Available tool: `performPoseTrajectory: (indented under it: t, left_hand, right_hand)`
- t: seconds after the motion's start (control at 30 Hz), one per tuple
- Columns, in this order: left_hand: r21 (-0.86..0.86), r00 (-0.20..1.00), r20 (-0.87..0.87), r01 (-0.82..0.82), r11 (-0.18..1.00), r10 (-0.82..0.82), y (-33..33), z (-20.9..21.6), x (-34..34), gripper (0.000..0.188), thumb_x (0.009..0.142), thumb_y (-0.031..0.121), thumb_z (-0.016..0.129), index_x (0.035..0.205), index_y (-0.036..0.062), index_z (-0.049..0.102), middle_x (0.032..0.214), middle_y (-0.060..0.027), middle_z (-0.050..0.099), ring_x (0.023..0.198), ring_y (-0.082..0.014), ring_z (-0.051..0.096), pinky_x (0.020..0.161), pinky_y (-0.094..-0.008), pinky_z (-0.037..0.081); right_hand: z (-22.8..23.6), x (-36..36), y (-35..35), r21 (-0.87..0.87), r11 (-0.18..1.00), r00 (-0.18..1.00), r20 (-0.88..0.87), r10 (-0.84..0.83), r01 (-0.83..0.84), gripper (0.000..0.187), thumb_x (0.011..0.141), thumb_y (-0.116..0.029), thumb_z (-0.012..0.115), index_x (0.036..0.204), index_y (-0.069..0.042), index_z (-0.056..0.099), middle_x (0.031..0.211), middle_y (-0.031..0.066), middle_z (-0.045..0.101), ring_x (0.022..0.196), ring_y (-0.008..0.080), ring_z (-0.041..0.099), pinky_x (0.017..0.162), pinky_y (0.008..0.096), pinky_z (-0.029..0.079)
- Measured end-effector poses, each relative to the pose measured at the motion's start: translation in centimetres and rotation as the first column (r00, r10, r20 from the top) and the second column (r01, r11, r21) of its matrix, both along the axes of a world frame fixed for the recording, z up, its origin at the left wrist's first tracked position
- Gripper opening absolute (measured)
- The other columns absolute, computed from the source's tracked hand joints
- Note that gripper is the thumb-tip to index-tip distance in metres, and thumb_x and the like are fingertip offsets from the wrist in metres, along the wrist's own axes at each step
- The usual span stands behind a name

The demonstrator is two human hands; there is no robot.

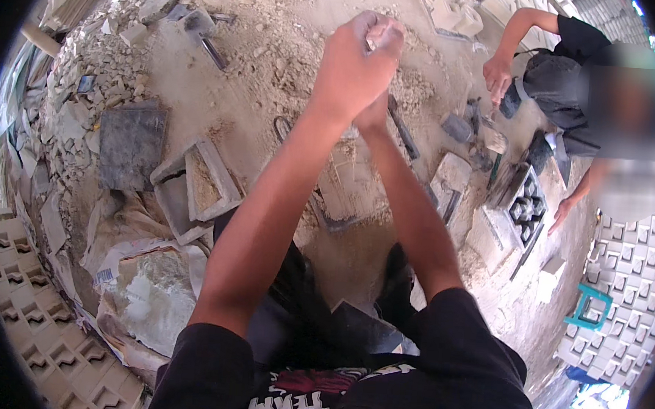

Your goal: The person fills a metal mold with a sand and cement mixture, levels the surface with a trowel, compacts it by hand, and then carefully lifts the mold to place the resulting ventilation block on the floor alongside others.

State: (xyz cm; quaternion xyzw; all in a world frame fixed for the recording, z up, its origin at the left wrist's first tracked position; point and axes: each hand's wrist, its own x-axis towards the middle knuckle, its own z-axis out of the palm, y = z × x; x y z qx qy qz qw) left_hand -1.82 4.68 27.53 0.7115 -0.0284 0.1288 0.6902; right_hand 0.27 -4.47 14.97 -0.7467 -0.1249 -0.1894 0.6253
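My left hand (pixel 356 66) is raised at the top middle, its dusty fingers curled into a fist. What it grips, if anything, is hidden. My right hand (pixel 372 115) is just below and behind it, mostly covered, with only the wrist and part of the back showing; its fingers are out of sight. On the sandy ground beneath my hands lies a square frame-like mould (pixel 345 168), partly hidden by my forearms. A dark metal bar (pixel 403 128) rests just right of my right wrist.
At right a co-worker (pixel 556 84) crouches by a patterned block in a mould (pixel 523 207). A green-handled tool (pixel 495 169) lies near them. Left are a concrete frame (pixel 206 181), a dark square plate (pixel 131 145) and rubble (pixel 71 122). A teal stool (pixel 592 307) stands far right.
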Motion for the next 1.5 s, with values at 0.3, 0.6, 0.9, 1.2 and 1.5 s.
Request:
performPoseTrajectory:
  t: [0.3, 0.6, 0.9, 1.2, 1.5]
  left_hand:
    - [0.051, 1.0, 0.001, 0.012, 0.999, -0.012, 0.5, -0.4, 0.2, 0.032, 0.088, 0.025, 0.057, 0.102, -0.0032, 0.064, 0.088, -0.0206, 0.068, 0.075, -0.0246, 0.067, 0.074, -0.0338, 0.05]
    - [0.038, 0.998, -0.017, 0.064, 0.997, -0.064, 1.1, -0.4, 0.0, 0.029, 0.095, 0.024, 0.051, 0.106, 0.002, 0.066, 0.091, -0.0035, 0.068, 0.07, -0.0076, 0.053, 0.065, -0.0245, 0.043]
    - [0.252, 0.995, 0.102, -0.005, 0.968, -0.022, -0.6, -0.7, -0.8, 0.033, 0.093, 0.031, 0.054, 0.106, 0.0031, 0.065, 0.097, -0.0075, 0.069, 0.085, -0.0142, 0.06, 0.08, -0.0289, 0.046]
    - [0.28, 0.992, 0.056, 0.092, 0.956, -0.112, -2.6, -1.4, -1.6, 0.039, 0.091, 0.037, 0.057, 0.11, 0.0034, 0.064, 0.105, -0.0154, 0.068, 0.095, -0.0237, 0.065, 0.082, -0.0326, 0.048]
    - [0.272, 0.996, 0.009, 0.086, 0.958, -0.092, -1.7, -1.7, -1.3, 0.038, 0.091, 0.035, 0.058, 0.108, 0.0017, 0.064, 0.1, -0.0137, 0.068, 0.07, -0.018, 0.063, 0.072, -0.0317, 0.049]
  right_hand:
    - [-1.3, -1.9, -2.1, -0.011, 0.999, 0.957, -0.287, 0.028, -0.032, 0.022, 0.085, -0.01, 0.054, 0.066, 0.001, 0.058, 0.054, 0.0047, 0.055, 0.052, 0.0113, 0.052, 0.048, 0.0333, 0.04]
    - [-0.8, -5.4, -7.0, 0.244, 0.968, 0.895, -0.441, 0.066, 0.049, 0.022, 0.086, -0.008, 0.057, 0.065, -0.002, 0.055, 0.058, -0.003, 0.051, 0.052, 0.0078, 0.047, 0.048, 0.0252, 0.036]
    - [-2.1, -9.4, -8.9, 0.041, 0.999, 0.986, -0.165, -0.018, 0.026, 0.027, 0.094, -0.013, 0.054, 0.068, -0.01, 0.045, 0.06, -0.0067, 0.037, 0.051, 0.0041, 0.033, 0.044, 0.0242, 0.026]
    - [-2.1, -6.7, -10.0, 0.026, 0.988, 0.974, -0.176, -0.144, 0.151, 0.022, 0.09, -0.011, 0.058, 0.069, -0.003, 0.057, 0.059, -0.0039, 0.049, 0.052, 0.0051, 0.043, 0.045, 0.0254, 0.032]
    - [-1.4, -7.5, -8.2, 0.222, 0.972, 0.902, -0.43, 0.027, 0.077, 0.016, 0.087, -0.004, 0.058, 0.073, 0.001, 0.062, 0.062, -0.0023, 0.053, 0.057, 0.0055, 0.047, 0.05, 0.0244, 0.038]
